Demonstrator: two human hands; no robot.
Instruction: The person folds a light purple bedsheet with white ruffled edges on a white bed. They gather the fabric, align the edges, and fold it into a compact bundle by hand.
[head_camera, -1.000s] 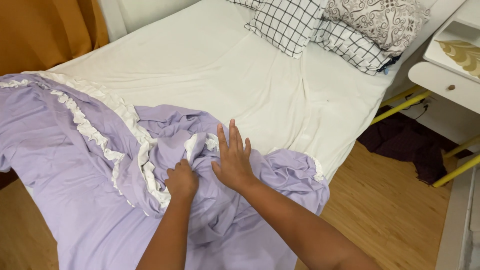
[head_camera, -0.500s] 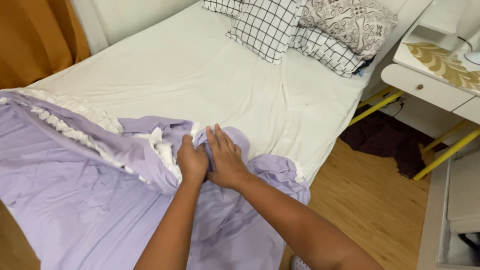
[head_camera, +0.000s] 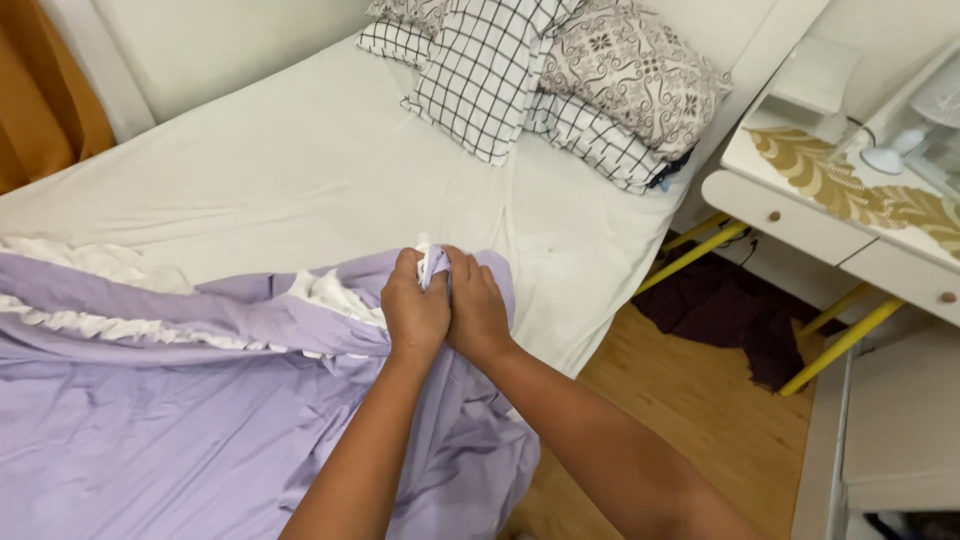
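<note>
Both hands meet at frame centre: the left hand (head_camera: 415, 315) and right hand (head_camera: 478, 312) are clenched on a bunched corner of the lilac ruffled bedcover (head_camera: 150, 420), which spreads lower left over the white mattress (head_camera: 300, 170)

Two bare hands are meeting, knuckle to knuckle, at the centre of the frame.

The left hand (head_camera: 415, 315) and the right hand (head_camera: 477, 312) are pressing side by side, fingers (head_camera: 407, 272) curling inward into tight fists and pinching a fold of cloth between them. Both forearms are reaching up from the lower edge, the left rising steeply, the right angling in from the lower right, wrists nearly straight.
</note>
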